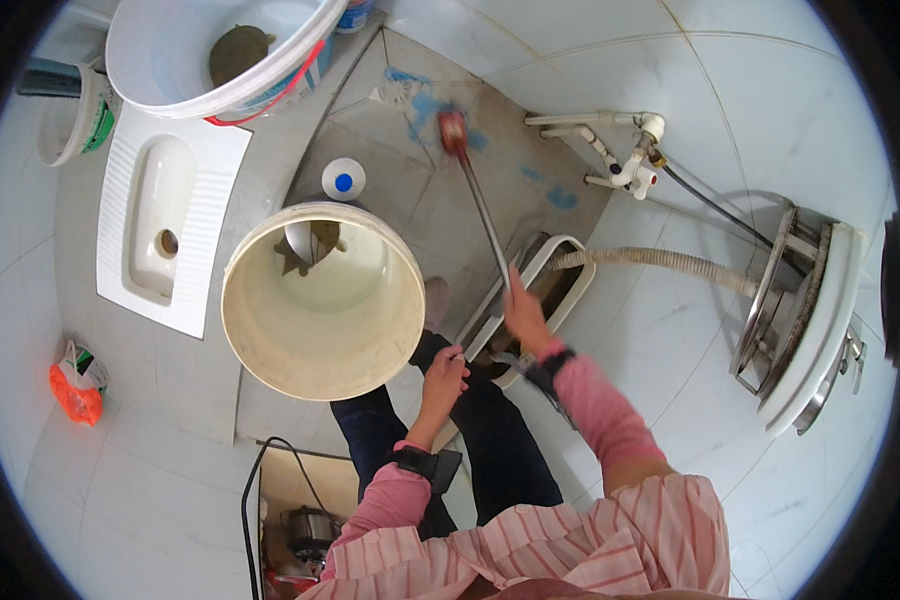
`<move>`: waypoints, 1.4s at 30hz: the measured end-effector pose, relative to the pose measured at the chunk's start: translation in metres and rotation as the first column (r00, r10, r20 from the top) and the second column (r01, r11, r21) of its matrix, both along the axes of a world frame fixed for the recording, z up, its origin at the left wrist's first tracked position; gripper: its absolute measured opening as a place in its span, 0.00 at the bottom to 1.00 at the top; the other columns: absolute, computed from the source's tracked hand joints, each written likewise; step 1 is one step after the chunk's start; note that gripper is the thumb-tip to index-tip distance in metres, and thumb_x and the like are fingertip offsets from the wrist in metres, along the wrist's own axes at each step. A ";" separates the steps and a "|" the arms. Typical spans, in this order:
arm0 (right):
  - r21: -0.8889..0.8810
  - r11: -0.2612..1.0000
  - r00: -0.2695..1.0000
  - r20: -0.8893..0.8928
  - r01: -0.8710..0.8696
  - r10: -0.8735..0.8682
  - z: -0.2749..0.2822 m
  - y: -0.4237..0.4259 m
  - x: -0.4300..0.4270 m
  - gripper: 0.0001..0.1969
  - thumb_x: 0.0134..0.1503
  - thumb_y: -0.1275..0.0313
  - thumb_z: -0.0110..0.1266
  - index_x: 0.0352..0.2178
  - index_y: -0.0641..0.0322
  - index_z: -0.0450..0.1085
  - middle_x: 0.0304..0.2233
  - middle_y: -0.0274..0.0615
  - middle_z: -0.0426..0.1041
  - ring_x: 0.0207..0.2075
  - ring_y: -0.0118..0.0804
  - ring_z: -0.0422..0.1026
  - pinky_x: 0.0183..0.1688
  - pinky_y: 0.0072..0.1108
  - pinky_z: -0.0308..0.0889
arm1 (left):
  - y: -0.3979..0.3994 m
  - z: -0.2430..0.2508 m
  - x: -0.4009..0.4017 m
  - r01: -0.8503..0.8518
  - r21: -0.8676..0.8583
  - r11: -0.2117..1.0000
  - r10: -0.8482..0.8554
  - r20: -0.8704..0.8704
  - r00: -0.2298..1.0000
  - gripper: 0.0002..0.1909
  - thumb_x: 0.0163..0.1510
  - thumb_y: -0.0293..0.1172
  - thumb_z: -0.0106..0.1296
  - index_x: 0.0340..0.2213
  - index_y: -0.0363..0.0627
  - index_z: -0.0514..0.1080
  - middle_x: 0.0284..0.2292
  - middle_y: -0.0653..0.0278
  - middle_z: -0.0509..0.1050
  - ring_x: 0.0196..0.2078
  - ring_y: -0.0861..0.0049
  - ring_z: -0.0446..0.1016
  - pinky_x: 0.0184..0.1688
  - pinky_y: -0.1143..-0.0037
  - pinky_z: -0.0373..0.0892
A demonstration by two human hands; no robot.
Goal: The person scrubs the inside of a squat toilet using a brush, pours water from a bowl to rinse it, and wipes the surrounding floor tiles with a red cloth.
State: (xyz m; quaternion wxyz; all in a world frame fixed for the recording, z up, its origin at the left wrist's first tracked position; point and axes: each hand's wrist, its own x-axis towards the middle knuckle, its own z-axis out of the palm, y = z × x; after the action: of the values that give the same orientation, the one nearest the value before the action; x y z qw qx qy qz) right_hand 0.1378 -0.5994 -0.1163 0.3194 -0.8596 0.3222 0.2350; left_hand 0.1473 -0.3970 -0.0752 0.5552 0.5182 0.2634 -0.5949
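Note:
My right hand point(525, 313) is closed round the metal handle of a long brush point(484, 206). The red brush head touches or hangs just over the grey floor tiles, beside patches of blue stuff point(427, 109). My left hand point(445, 375) is in front of my body, its fingers loosely curled, with nothing plainly held. Just beyond it stands a large cream bucket point(322, 330) with a turtle point(324, 238) and a white object in it. A white bottle with a blue cap point(343, 181) is behind that bucket.
On the left is a squat toilet point(166, 217), with a white tub point(217, 56) holding another turtle above it. A long white basin point(570, 281) lies near my right hand, a ribbed hose running into it. Pipes with a valve point(634, 172) and a washbasin point(814, 322) are at right.

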 end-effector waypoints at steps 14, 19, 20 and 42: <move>-0.269 0.926 0.961 -0.148 -0.265 0.232 -0.022 -0.117 0.018 0.25 0.53 0.69 0.39 0.53 0.53 0.45 0.21 0.60 0.67 0.24 0.59 0.67 0.27 0.40 0.61 | 0.004 0.004 0.004 -0.081 0.036 0.996 0.082 -0.042 0.996 0.14 0.49 0.32 0.39 0.39 0.41 0.63 0.22 0.64 0.68 0.19 0.83 0.65 0.21 0.83 0.62; -0.280 0.905 0.934 0.068 -0.320 0.351 -0.055 -0.103 0.172 0.23 0.53 0.68 0.37 0.52 0.52 0.46 0.23 0.59 0.68 0.26 0.61 0.65 0.30 0.41 0.60 | -0.007 0.003 0.004 -0.016 -0.006 1.000 0.016 -0.055 0.998 0.13 0.50 0.32 0.39 0.38 0.42 0.63 0.22 0.64 0.68 0.19 0.82 0.65 0.21 0.83 0.62; -0.283 0.906 0.937 0.060 -0.314 0.343 -0.058 -0.109 0.170 0.23 0.53 0.68 0.37 0.52 0.52 0.46 0.23 0.59 0.68 0.26 0.61 0.65 0.30 0.41 0.60 | -0.007 0.002 0.002 -0.074 0.006 0.997 0.074 -0.057 0.996 0.13 0.50 0.31 0.39 0.38 0.41 0.63 0.22 0.64 0.68 0.19 0.82 0.65 0.21 0.83 0.62; 0.026 0.985 0.983 -0.065 -0.168 0.169 -0.052 -0.031 0.088 0.23 0.53 0.69 0.36 0.51 0.60 0.48 0.36 0.64 0.64 0.38 0.59 0.64 0.38 0.37 0.60 | 0.003 0.001 0.000 -0.062 0.018 0.998 0.063 -0.095 0.993 0.13 0.50 0.31 0.39 0.38 0.43 0.64 0.22 0.65 0.68 0.19 0.83 0.66 0.21 0.84 0.62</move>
State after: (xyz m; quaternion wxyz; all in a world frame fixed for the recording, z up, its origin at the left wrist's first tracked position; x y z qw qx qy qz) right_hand 0.2262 -0.6302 -0.1683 0.2961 -0.8721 0.2565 0.2934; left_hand 0.1468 -0.3939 -0.0737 0.5565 0.4847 0.3101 -0.5994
